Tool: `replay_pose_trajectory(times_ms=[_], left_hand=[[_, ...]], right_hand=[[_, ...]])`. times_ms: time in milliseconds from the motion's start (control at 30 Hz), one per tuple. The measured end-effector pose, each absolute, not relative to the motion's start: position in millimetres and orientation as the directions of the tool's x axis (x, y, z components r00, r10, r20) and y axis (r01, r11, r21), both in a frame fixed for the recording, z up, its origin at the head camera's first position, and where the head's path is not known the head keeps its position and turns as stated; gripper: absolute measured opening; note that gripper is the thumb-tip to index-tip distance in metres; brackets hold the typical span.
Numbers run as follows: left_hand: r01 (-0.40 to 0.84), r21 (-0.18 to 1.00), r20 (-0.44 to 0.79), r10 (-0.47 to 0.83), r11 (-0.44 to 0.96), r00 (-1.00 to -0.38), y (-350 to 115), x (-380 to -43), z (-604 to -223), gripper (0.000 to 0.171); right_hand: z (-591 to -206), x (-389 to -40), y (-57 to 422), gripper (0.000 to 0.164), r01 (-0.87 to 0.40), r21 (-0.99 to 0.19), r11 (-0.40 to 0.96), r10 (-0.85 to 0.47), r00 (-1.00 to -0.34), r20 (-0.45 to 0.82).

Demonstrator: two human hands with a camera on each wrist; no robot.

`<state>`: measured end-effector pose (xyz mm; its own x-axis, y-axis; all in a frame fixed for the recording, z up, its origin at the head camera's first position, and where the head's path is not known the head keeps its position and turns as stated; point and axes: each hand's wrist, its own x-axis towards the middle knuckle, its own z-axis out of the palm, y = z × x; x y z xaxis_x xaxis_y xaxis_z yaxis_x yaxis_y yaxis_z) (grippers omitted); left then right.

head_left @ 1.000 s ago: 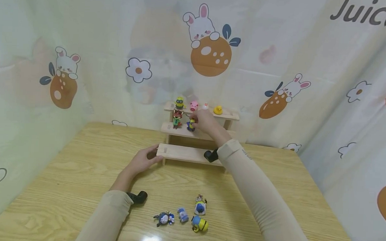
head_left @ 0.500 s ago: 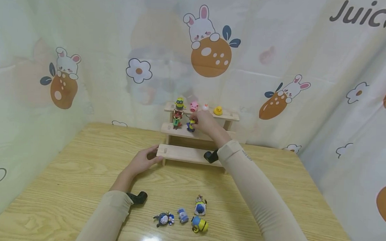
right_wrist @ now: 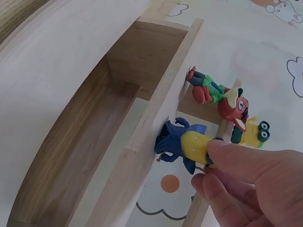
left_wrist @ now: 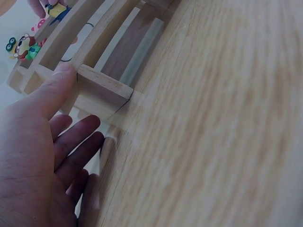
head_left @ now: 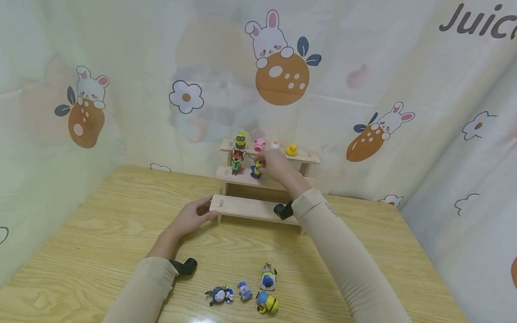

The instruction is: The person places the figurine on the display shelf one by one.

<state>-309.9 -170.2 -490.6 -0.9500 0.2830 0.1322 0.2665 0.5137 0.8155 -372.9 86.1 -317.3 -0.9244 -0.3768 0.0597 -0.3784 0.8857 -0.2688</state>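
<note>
On the near tabletop (head_left: 110, 232) lie four small figures (head_left: 246, 290) in a loose cluster, not yet shelved. Farther in, the left hand (head_left: 191, 217) rests with straight fingers against the left end of the stepped rack (head_left: 244, 206), thumb on the lowest board, bracing it and holding nothing. Beyond, the right hand (head_left: 275, 163) pinches the blue-and-yellow figure (right_wrist: 187, 144) by its head, with the figure's feet on the middle step just right of the fox (head_left: 237, 159). On the top step stand a minion (head_left: 241, 139), a pig (head_left: 259, 143), a small white toy (head_left: 275, 143) and a duck (head_left: 291, 149). The step in hand looks like setting this figure upright on the middle step. The next move probably calls for letting go gently, without tipping it or nudging the fox.
</note>
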Motion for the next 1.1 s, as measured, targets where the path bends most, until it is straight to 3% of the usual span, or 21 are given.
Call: replay_pose_trajectory(times_ms=[367, 733, 1100], left_hand=[[0.270, 0.817, 0.136, 0.285, 0.510, -0.949, -167.9, -309.0, -493.3, 0.079], [0.276, 0.811, 0.142, 0.283, 0.516, -0.948, -168.0, -311.1, -493.9, 0.080], [0.262, 0.801, 0.132, 0.269, 0.538, -0.954, -170.9, -310.8, -492.6, 0.081]], right_hand=[[-309.4, -346.3, 97.2, 0.033, -0.427, -0.289, 0.857, -0.401, -0.904, 0.147], [-340.5, -276.5, 121.3, 0.028, -0.518, -0.315, 0.795, -0.489, -0.855, 0.173], [-385.2, -222.3, 138.0, 0.028, -0.540, -0.395, 0.743, -0.578, -0.816, 0.028]])
